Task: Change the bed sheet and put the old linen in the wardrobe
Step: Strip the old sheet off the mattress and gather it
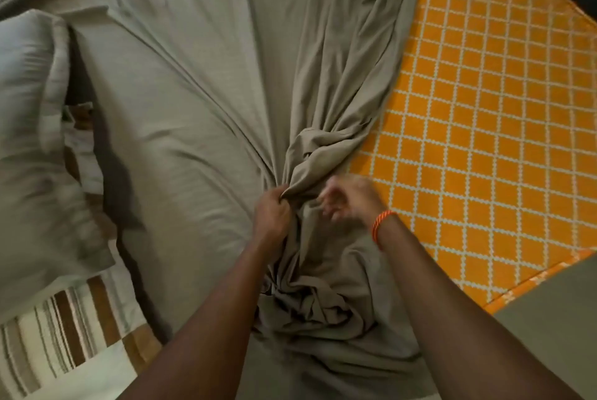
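- One grey-beige sheet (200,83), lying across the bed and drawn into a gathered rope of folds toward the person; a loose heap of it is bunched between the forearms, and its far edge trails over the orange lattice-patterned cover (484,109) beneath.
- Material, by judgement: soft, thin, limp cloth; light for its spread, not fragile, unlikely to slip once bunched. It holds no shape, so it will sag and drag wherever unsupported.
- Left hand (273,214): clenched on a fistful of the gathered folds, with creases radiating from the grip.
- Right hand (347,199): blurred, fingers curled just beside the same gather; whether it actually grips cloth cannot be told. An orange cord bracelet (381,225) sits at the wrist.
- Suggested hold: the gathered neck, hand over hand, collecting slack into the heap.
- Also present: a grey pillow (29,128) at left, and striped brown-and-cream linen (64,335) below it.
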Available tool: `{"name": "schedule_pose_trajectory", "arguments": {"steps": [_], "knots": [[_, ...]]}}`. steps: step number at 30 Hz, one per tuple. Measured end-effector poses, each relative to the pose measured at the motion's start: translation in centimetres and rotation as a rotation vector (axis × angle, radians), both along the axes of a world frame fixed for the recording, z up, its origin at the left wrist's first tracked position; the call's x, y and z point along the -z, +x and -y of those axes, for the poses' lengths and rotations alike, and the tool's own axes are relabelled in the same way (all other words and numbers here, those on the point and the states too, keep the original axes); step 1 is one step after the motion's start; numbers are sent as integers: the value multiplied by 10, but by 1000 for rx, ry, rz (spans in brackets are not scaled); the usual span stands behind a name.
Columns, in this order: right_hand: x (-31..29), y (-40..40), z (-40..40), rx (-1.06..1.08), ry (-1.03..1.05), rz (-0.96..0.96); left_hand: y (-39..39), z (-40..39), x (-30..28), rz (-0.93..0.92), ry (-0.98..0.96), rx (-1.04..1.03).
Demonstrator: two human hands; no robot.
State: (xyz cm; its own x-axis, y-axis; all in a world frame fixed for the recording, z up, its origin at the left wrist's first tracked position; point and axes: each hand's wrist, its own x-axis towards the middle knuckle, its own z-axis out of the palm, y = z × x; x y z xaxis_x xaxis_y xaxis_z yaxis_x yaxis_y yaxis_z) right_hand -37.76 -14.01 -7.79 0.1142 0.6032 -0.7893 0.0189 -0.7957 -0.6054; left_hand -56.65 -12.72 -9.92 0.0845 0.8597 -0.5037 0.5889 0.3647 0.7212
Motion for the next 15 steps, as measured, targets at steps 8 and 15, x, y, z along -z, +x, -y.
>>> {"name": "schedule_pose_trajectory", "arguments": {"steps": [8,15], "knots": [[18,9,-104,277,151,330,27,34,-36,19,-471,358],[-10,-35,-38,-622,-33,338,2,22,6,194,-74,-494]]}}
